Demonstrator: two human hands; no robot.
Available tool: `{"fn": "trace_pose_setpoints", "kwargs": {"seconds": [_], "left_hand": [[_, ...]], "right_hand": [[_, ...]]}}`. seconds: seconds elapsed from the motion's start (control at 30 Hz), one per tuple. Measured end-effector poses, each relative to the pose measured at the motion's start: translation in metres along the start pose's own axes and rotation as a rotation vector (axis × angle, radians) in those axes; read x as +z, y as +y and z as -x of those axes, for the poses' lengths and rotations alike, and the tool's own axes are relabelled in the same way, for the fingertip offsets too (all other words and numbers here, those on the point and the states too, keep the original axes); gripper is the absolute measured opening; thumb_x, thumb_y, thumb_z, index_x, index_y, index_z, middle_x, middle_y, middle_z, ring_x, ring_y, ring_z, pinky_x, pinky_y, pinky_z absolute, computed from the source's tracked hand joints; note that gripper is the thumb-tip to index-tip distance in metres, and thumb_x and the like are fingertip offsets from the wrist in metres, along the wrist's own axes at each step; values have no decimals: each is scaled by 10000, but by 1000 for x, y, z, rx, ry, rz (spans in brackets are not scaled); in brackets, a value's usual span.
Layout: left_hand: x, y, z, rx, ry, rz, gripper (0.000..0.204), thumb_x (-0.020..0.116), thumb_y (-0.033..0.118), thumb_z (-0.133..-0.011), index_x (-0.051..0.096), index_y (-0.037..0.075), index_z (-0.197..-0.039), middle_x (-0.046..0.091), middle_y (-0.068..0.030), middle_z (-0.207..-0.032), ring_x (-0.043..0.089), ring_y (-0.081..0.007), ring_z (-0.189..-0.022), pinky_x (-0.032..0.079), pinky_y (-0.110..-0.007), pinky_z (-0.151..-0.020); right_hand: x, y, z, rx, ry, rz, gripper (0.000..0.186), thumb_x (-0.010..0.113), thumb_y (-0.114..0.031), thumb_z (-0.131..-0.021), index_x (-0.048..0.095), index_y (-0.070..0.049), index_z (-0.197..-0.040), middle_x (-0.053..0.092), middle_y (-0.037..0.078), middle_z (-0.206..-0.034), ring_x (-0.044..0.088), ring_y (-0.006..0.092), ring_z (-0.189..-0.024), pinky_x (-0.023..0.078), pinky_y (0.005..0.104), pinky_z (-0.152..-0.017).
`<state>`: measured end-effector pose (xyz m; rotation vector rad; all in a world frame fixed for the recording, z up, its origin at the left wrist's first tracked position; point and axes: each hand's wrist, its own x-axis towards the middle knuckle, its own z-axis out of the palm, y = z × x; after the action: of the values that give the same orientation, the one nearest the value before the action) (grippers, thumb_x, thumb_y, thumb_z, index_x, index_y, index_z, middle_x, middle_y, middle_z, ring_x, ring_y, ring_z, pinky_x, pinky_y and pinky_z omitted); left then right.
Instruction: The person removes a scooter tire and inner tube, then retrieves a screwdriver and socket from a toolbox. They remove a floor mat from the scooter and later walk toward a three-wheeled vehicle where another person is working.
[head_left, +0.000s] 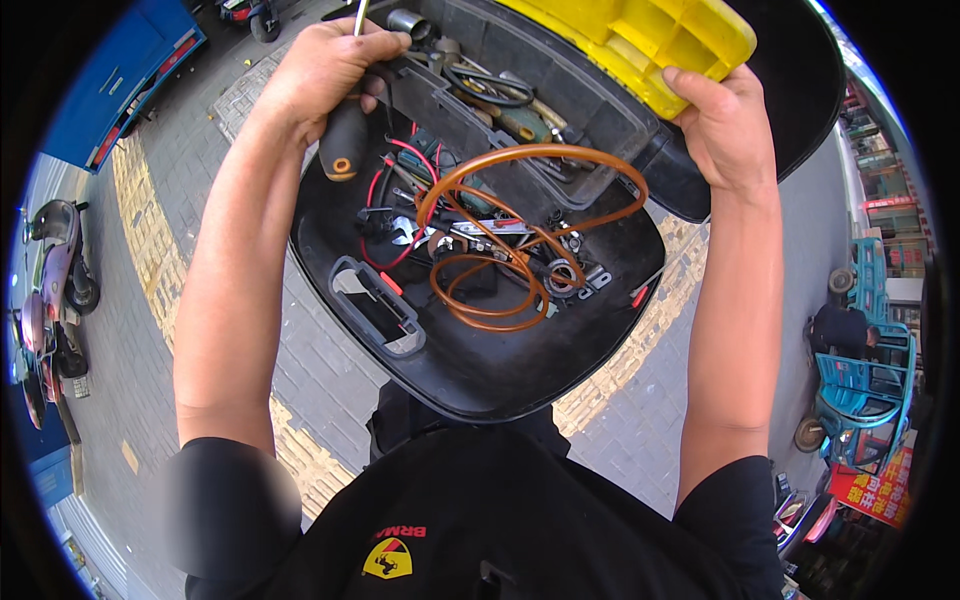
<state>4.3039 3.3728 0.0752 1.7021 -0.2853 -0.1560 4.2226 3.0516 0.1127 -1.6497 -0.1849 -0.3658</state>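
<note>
My left hand (325,75) is closed around a screwdriver; its dark handle (345,140) with an orange end points down toward me, and its metal shaft sticks up above the fingers. My right hand (728,125) pinches the near corner of a yellow compartment tray or lid (620,40), thumb on its face. Between the hands lies a dark grey toolbox (610,125) holding several hand tools. It rests over a black rounded case (480,375), in which lie a coiled orange-brown hose (545,152), a red cable (372,225), an adjustable wrench (405,232) and loose metal parts.
A grey plastic frame or handle (375,310) lies at the case's left side. The case's black lid (800,90) stands at the right. Around are paving, a parked scooter (60,260), a blue vehicle body (110,70), and a blue three-wheeler (860,390) with a person nearby.
</note>
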Motion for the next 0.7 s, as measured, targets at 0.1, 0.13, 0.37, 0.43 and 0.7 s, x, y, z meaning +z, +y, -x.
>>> {"fn": "trace_pose_setpoints", "kwargs": {"seconds": [0.1,0.13,0.37,0.43,0.7], "left_hand": [[4,-8,1,-64,-43,19,173,720,173,-851,634,26,-880,583,-19,-707,543,-75,-539,436,-199,-444],[5,-12,2,-66,-53,22,175,720,175,-852,632,25,-874,582,-20,-705,542,-76,-538,436,-199,-443],[-12,-30,9,-124,-77,-23,167,687,204,-879,625,51,-858,564,-17,-699,523,-55,-523,428,-181,-424],[-18,-32,13,-157,-47,-27,168,680,198,-880,622,41,-861,556,-19,-695,517,-59,-517,424,-184,-424],[-31,-46,34,-251,-11,-91,148,684,147,-832,621,13,-838,565,-28,-663,526,-83,-517,427,-221,-432]], "right_hand": [[-2,11,12,60,43,53,372,643,20,-838,591,2,-1206,662,115,-1120,663,244,-1017,549,405,-896],[-2,13,14,93,0,62,363,645,26,-834,605,-4,-1193,667,117,-1120,661,233,-1025,551,381,-892],[22,29,24,137,1,16,384,647,50,-814,611,-8,-1192,669,107,-1127,656,217,-1043,522,350,-942],[30,36,24,113,-31,-2,392,649,48,-810,612,-11,-1195,671,100,-1124,654,204,-1045,516,348,-949],[59,41,35,185,18,-114,465,574,100,-783,586,26,-1242,663,112,-1170,642,212,-1071,482,329,-980]]}}
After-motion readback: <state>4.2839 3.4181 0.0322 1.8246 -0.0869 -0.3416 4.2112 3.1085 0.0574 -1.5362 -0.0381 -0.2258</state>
